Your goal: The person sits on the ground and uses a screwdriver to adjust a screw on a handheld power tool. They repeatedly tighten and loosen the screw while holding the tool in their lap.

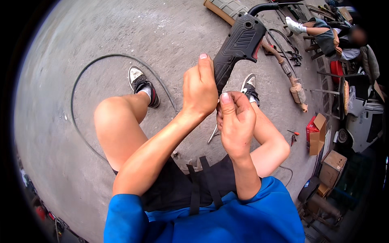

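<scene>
A black welding torch (234, 54) with a ribbed grip, a red trigger and a curved black neck slants up and away in front of me. My left hand (199, 90) is closed around the lower part of its handle, with the thumb along the side. At the handle's bottom end my right hand (238, 120) is closed, thumb pressed against curled fingers. Whatever is pinched there is too small or too hidden to make out. Just below the hands shows a thin pale strip (212, 133), partly covered by my right hand.
A dark cable (77, 106) loops over the concrete floor on the left. To the right lie a rusty exhaust pipe (298, 94), a red-handled tool (293, 132) and an open cardboard box (317, 137). Another person (324, 35) sits at the far right.
</scene>
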Available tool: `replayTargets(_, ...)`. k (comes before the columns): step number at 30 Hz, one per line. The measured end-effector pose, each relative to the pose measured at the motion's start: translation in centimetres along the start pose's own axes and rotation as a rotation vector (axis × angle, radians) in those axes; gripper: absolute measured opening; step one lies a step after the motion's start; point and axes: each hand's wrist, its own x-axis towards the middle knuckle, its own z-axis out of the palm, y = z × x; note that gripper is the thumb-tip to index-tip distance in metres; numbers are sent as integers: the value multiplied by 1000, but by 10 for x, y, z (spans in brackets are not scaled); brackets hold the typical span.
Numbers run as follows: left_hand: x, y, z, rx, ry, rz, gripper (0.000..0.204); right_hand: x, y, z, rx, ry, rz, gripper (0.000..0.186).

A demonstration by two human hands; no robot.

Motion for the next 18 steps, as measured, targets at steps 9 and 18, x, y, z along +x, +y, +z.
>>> replayTargets(9,-7,6,6,-11,-77,-81,58,-1,-5,-6,-149,103,-186,22)
replayTargets(18,-2,-9,11,-164,-141,-331,54,7,-3,-27,440,-145,151,22)
